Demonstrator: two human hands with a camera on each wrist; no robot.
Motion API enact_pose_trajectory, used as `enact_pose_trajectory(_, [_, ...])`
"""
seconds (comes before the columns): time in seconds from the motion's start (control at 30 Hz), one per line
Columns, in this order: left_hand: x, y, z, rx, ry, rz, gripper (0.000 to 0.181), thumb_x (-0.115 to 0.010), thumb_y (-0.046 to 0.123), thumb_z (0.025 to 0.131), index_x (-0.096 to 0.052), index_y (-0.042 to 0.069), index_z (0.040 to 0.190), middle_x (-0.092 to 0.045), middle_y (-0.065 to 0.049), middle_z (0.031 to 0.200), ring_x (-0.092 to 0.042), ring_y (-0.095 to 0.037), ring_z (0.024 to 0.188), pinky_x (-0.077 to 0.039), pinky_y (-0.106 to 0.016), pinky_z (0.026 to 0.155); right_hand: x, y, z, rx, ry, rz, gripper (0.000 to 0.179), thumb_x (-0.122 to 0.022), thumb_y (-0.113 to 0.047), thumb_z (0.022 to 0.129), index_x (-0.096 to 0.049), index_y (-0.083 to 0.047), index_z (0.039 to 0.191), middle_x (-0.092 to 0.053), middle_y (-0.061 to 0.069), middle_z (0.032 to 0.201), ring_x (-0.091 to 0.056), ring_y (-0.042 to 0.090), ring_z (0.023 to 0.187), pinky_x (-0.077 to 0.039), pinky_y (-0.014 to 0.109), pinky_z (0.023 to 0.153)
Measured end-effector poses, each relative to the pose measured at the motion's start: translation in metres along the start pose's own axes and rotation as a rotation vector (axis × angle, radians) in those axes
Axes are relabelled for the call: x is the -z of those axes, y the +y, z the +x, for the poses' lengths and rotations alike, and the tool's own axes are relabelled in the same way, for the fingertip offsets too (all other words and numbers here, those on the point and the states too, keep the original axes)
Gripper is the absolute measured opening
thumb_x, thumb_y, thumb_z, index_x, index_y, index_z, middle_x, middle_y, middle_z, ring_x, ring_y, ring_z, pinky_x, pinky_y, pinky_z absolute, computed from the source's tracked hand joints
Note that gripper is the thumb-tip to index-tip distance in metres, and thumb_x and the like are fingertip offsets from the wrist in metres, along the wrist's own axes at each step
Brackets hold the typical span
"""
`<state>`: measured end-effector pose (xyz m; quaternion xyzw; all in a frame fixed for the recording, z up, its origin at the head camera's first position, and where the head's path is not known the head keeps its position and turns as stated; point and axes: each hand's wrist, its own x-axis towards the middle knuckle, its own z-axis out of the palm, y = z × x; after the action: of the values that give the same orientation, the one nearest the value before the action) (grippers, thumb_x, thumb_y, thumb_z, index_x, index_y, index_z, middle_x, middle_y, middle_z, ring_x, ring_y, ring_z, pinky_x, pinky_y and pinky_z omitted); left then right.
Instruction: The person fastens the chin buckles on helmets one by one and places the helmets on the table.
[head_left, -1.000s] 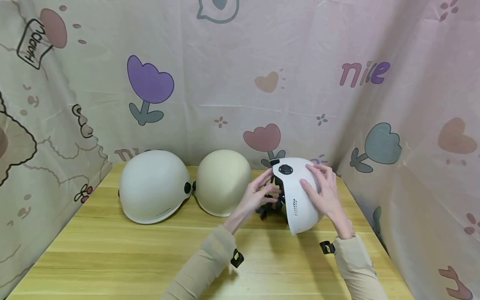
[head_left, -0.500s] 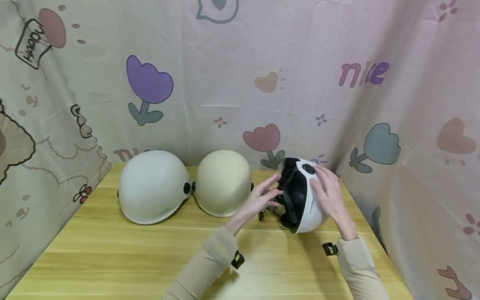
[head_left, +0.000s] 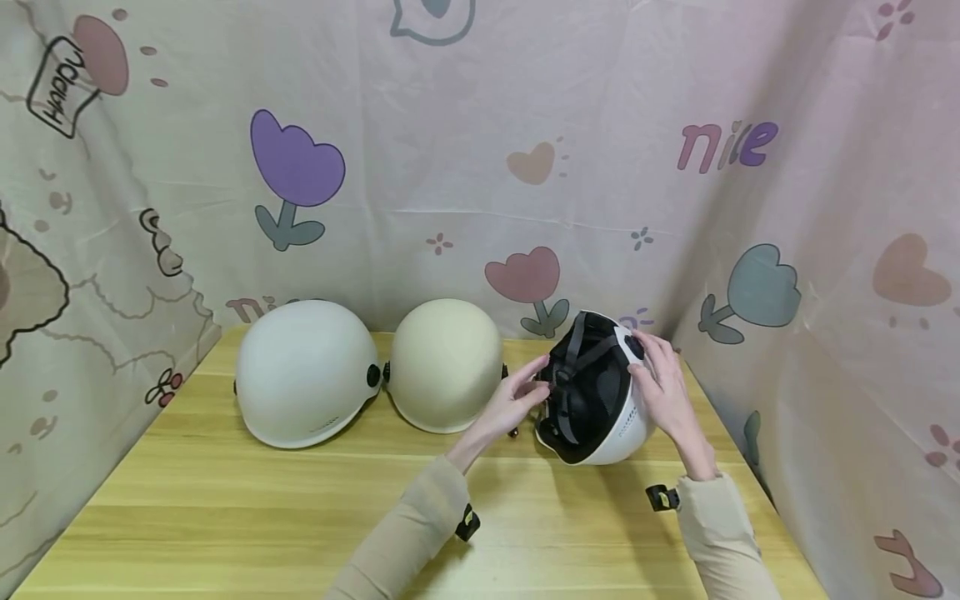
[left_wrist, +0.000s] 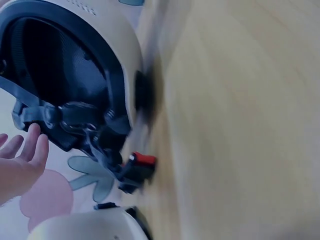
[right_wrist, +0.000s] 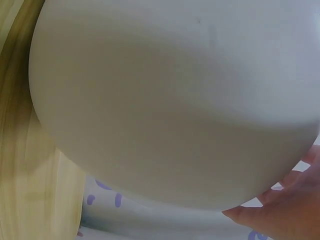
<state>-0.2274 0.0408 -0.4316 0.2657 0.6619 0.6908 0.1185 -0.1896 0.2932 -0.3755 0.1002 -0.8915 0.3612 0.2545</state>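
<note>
From my station, the right hand (head_left: 666, 393) gripped the tilted white helmet (head_left: 596, 404); the left hand (head_left: 510, 406), fingers extended, was near its black straps (left_wrist: 76, 116).

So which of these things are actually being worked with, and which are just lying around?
In use, it seems:
tilted white helmet
left hand, at its opening
right hand, on its shell

Apparently just there, untouched:
leftmost white helmet
cream helmet
patterned backdrop

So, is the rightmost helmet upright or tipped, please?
The rightmost white helmet is tipped: its open side, showing black lining, faces the head camera.
</note>
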Motion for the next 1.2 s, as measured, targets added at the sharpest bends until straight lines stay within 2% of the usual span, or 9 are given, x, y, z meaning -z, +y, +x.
enact_pose_trajectory(0.2, [0.005,-0.014,-0.004,0.050,0.013,0.077,0.057,-0.054,0.008,0.102,-0.035,0.006,0.156,-0.034,-0.015,0.163,-0.044,-0.043,0.141,-0.041,-0.051,0.116,0.000,-0.002,0.001,-0.002,0.004,-0.026,0.053,-0.043,-0.003,0.091,-0.051,-0.003,0.143,-0.044,0.030,0.142,-0.039,0.047,0.123,-0.029,0.059,0.099])
enact_pose_trajectory(0.43, [0.005,-0.026,-0.006,0.074,-0.032,0.104,0.058,-0.059,0.003,0.098,-0.039,0.000,0.152,-0.041,-0.022,0.157,-0.046,-0.047,0.137,-0.045,-0.052,0.112,0.000,-0.003,0.002,-0.003,0.049,-0.060,0.054,-0.037,-0.002,0.091,-0.054,-0.003,0.142,-0.045,0.029,0.140,-0.040,0.046,0.117,-0.030,0.054,0.092])
enact_pose_trajectory(0.57, [0.005,-0.029,-0.008,0.088,-0.062,0.103,0.060,-0.060,0.003,0.097,-0.038,0.000,0.153,-0.040,-0.021,0.158,-0.044,-0.046,0.139,-0.041,-0.055,0.115,-0.002,-0.002,0.000,0.003,0.062,-0.056,0.045,-0.046,-0.012,0.097,-0.055,-0.003,0.141,-0.046,0.027,0.139,-0.039,0.046,0.120,-0.030,0.055,0.094])
enact_pose_trajectory(0.7, [0.004,-0.033,-0.009,0.089,-0.075,0.082,0.060,-0.059,-0.002,0.095,-0.040,-0.001,0.152,-0.040,-0.024,0.157,-0.044,-0.048,0.138,-0.037,-0.059,0.116,-0.002,-0.002,0.000,-0.009,0.059,-0.047,0.046,-0.055,-0.021,0.098,-0.055,-0.006,0.142,-0.046,0.024,0.139,-0.038,0.044,0.122,-0.030,0.055,0.096])
enact_pose_trajectory(0.93, [0.001,-0.042,-0.010,0.109,-0.083,0.153,0.062,-0.063,-0.003,0.091,-0.043,-0.001,0.150,-0.045,-0.022,0.155,-0.049,-0.045,0.135,-0.040,-0.060,0.112,-0.001,0.000,0.002,-0.014,0.042,-0.038,0.047,-0.054,-0.019,0.098,-0.052,-0.006,0.144,-0.044,0.025,0.145,-0.036,0.046,0.127,-0.029,0.060,0.100])
enact_pose_trajectory(1.2, [-0.002,-0.047,-0.012,0.093,-0.059,0.175,0.060,-0.065,-0.005,0.088,-0.046,-0.007,0.145,-0.049,-0.026,0.149,-0.054,-0.046,0.126,-0.045,-0.059,0.107,-0.003,0.004,0.004,-0.003,0.058,-0.019,0.045,-0.055,-0.018,0.099,-0.052,-0.002,0.142,-0.046,0.027,0.149,-0.034,0.046,0.136,-0.026,0.062,0.109])
